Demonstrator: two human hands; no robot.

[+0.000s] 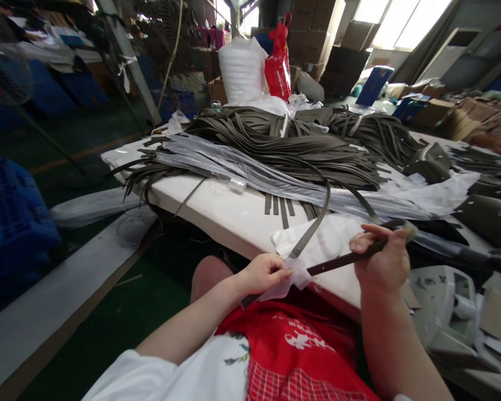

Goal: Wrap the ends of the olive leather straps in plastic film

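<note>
My left hand (269, 273) is closed on a thin whitish sheet (294, 273), tissue or plastic, wrapped around a dark strap near the table's front edge. The strap (338, 263) has small holes and slants up to the right. My right hand (382, 259) grips its other stretch, fingers curled around it, with a small pale piece showing at the fingertips. From beside the left hand a grey-green strap length (317, 223) loops up over the table. Whether it is the same strap, I cannot tell.
A large pile of grey-green straps (275, 139) covers the white table (221, 217), with a plastic-sleeved bundle (234, 164) along its front. A white machine (440, 306) stands at right. Blue crates (16, 223) stand at left. A red bag (278, 67) is at the back.
</note>
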